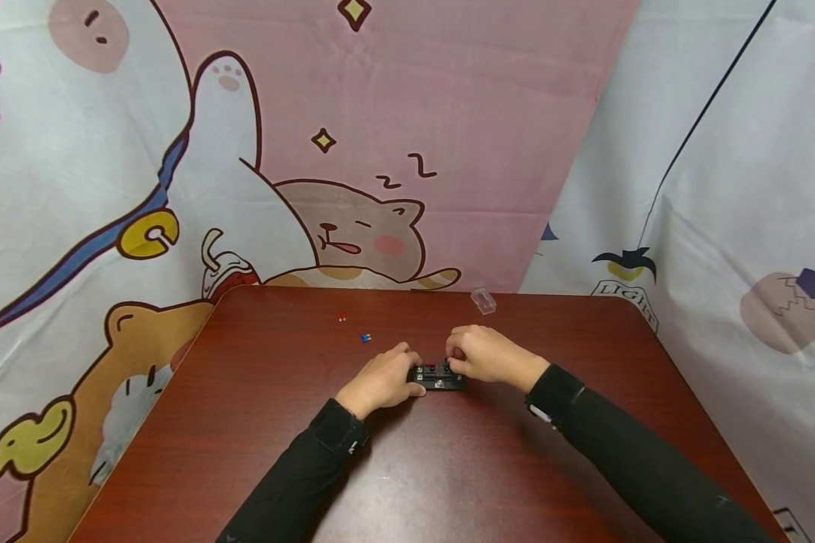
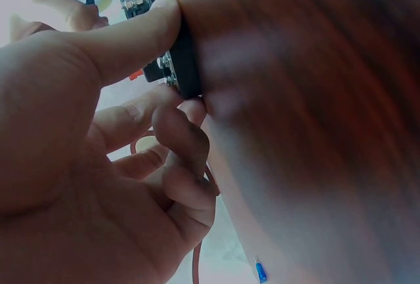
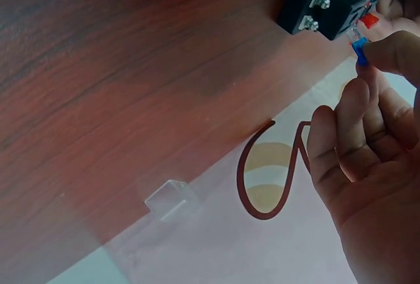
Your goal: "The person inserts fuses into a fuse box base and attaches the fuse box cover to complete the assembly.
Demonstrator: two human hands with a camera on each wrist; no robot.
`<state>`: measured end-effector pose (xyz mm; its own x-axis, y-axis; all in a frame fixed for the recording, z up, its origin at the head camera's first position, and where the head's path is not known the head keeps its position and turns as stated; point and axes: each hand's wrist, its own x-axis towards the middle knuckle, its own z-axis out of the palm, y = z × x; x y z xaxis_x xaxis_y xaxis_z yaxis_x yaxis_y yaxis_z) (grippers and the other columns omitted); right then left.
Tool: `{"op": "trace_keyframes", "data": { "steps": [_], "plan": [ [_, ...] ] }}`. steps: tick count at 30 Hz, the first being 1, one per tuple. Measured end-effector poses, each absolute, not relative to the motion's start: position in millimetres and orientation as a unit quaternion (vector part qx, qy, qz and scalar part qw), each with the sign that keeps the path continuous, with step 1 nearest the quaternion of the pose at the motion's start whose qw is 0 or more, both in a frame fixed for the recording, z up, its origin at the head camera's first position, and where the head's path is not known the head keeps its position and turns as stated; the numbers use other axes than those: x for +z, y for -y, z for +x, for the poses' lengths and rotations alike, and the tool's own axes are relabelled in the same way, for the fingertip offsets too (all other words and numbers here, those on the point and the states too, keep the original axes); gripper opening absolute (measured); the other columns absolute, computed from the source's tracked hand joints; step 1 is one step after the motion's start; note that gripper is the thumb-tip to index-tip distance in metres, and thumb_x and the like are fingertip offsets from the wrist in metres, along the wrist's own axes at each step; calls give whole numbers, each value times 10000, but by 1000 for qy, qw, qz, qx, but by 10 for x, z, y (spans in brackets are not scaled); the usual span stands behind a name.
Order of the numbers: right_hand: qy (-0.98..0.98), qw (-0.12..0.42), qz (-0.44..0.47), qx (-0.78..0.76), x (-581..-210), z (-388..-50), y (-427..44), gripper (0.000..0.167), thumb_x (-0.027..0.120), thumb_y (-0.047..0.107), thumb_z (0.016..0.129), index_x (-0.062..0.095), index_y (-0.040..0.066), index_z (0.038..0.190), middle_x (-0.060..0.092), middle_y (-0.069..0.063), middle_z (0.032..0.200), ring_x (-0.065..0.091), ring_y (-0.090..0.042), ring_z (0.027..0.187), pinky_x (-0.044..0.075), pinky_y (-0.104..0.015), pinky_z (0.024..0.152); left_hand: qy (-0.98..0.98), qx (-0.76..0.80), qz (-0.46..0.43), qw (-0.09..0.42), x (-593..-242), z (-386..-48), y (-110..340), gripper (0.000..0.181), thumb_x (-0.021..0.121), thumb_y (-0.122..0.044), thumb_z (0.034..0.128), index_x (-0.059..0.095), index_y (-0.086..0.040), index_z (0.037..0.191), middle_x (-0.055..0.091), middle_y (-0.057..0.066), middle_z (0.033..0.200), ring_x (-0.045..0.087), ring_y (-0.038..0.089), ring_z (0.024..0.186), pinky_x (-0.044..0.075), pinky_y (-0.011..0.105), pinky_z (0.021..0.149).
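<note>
A small black fuse block point(image 1: 441, 385) with metal screw terminals lies on the table between both hands. My left hand point(image 1: 383, 381) grips its left end, thumb on the near side and fingers on the far side. Over its right end, my right hand point(image 1: 487, 356) pinches a blue blade fuse point(image 3: 359, 50) between thumb and finger. The fuse's clear prongs point at the block's slots; whether they are inside cannot be made out. A red blade fuse point(image 3: 370, 20) sits in the block beside it. In the left wrist view, the left thumb presses the block's edge.
Loose blue fuses point(image 1: 366, 338) lie on the brown table point(image 1: 278, 407), beyond the left hand. Farther back are small red fuses point(image 1: 342, 318). A clear plastic box point(image 1: 484, 301) stands near the far edge. A printed cloth point(image 1: 489, 151) hangs behind the table.
</note>
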<state>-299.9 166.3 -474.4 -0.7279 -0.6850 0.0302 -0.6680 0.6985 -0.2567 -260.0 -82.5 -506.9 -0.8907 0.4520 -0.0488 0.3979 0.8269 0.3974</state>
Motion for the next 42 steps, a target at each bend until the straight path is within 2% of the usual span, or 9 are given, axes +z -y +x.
{"op": "trace_keyframes", "data": {
  "steps": [9,27,42],
  "plan": [
    [-924,29,-363,-117,-4791,-2997,-1649,59,781,228,1016,793,175,1037,627,74,908,553,-79,769,487,-262,698,-953,191,225,74,-5061,-2603,811,462,899,-395,942,761,-158,1314,636,17,1179,657,197,918,572,414,872],
    [-918,43,-373,-129,-4797,-2991,-1655,95,776,215,1030,833,163,1085,696,66,956,580,-88,804,528,-278,756,-953,188,228,70,-5060,-2614,817,451,906,-394,934,768,-158,1293,636,13,1155,655,188,904,574,415,853],
    [-915,45,-380,-126,-4812,-2994,-1613,66,760,196,1039,788,168,986,647,77,889,559,-83,777,501,-270,718,-952,195,227,71,-5067,-2610,831,448,905,-389,937,768,-155,1294,643,19,1171,670,203,931,582,431,876]
  ]
}}
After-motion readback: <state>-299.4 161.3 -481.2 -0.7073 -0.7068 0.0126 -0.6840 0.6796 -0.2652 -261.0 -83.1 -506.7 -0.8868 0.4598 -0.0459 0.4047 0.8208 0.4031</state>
